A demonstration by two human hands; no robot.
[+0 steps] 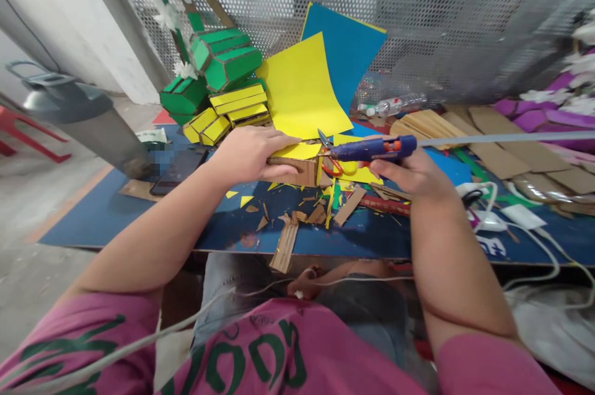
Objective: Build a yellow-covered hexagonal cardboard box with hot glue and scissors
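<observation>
Grey tumbler (95, 119) far left, lidded, contents hidden. Left hand (248, 154) grips yellow-topped cardboard piece (302, 172) mid-table; right hand (421, 177) grasps blue glue gun (362, 150), nozzle (327, 155) by piece's right end. Clear bottle (389, 106) lies behind, contents unclear. Grey floor (23, 196) left, blue tabletop (97, 216) strewn with scraps (284, 244), perforated metal panel (418, 17) behind.

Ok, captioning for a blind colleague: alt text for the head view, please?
A person's right grip points a blue glue gun at a yellow-topped cardboard piece steadied by the left grip. Cardboard scraps litter the blue table before a yellow sheet.
</observation>
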